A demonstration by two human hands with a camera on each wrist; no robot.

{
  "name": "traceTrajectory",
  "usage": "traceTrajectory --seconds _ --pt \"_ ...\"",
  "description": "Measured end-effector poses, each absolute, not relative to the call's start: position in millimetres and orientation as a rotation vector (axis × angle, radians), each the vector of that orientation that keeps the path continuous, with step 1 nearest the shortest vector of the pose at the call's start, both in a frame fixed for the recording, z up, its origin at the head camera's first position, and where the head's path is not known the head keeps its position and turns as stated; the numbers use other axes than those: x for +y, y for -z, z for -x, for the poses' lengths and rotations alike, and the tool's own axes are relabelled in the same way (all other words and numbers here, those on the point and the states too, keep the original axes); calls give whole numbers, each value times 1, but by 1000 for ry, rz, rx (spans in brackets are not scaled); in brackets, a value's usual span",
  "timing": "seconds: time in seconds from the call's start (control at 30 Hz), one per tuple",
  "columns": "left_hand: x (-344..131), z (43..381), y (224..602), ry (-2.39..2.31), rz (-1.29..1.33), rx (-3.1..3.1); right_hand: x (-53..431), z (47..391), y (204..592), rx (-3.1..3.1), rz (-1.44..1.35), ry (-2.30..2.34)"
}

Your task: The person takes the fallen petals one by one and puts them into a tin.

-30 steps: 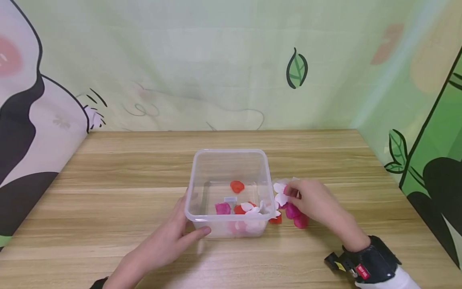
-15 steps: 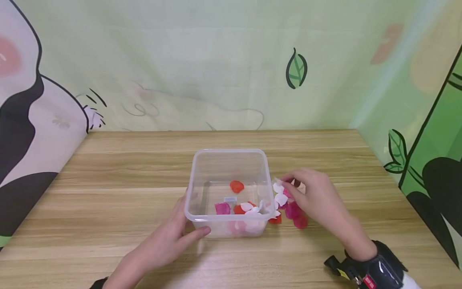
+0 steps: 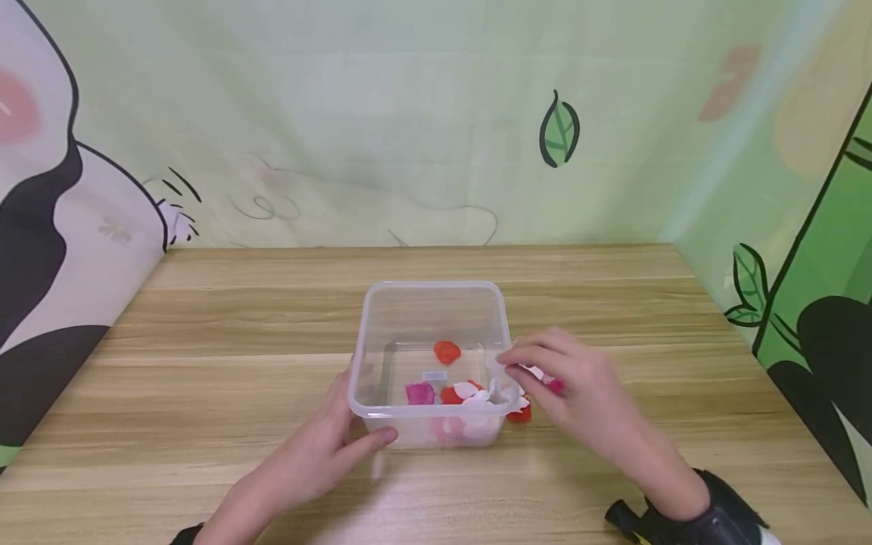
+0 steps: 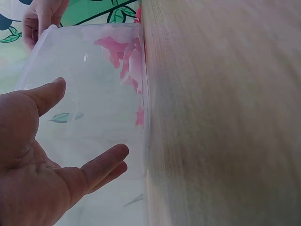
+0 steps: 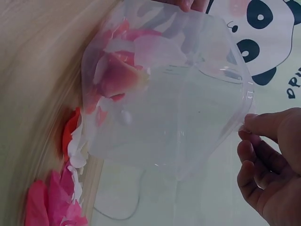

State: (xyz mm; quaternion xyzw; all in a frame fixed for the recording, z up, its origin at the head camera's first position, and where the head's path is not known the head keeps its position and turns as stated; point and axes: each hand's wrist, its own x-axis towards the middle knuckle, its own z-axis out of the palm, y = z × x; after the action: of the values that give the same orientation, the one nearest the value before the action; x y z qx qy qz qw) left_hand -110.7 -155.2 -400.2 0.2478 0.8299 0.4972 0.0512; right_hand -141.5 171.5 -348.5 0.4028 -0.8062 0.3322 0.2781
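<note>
A clear square plastic container (image 3: 436, 411) stands on the table with its top uncovered. Inside lie a red petal (image 3: 447, 352), a magenta petal (image 3: 420, 393) and a cluster of white petals (image 3: 477, 401) with more red and pink. My left hand (image 3: 323, 446) rests its spread fingers and thumb on the container's near left corner. At the right rim, my right hand (image 3: 589, 397) pinches a thin white petal (image 3: 496, 364), mostly lost against the clear plastic. Loose pink petals (image 5: 56, 197) lie beside the container in the right wrist view, partly hidden by the right hand in the head view.
The wooden table (image 3: 259, 303) carries the container near its middle. A red petal (image 3: 521, 412) lies against the container's right side. Behind stands a green cloth backdrop (image 3: 381, 136) with printed leaves and a panda.
My right hand has lifted a white petal from the loose heap and carried it left to the container's right rim. The left hand and the container have stayed put.
</note>
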Motion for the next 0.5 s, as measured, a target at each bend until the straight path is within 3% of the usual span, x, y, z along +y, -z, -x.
traceTrajectory --seconds 0.23,0.5 --pt "-155 111 401 -1517 -759 2524 170 138 350 -2211 -1099 -928" --pt "-155 111 400 -1538 -763 2503 182 141 345 -2390 -836 -850"
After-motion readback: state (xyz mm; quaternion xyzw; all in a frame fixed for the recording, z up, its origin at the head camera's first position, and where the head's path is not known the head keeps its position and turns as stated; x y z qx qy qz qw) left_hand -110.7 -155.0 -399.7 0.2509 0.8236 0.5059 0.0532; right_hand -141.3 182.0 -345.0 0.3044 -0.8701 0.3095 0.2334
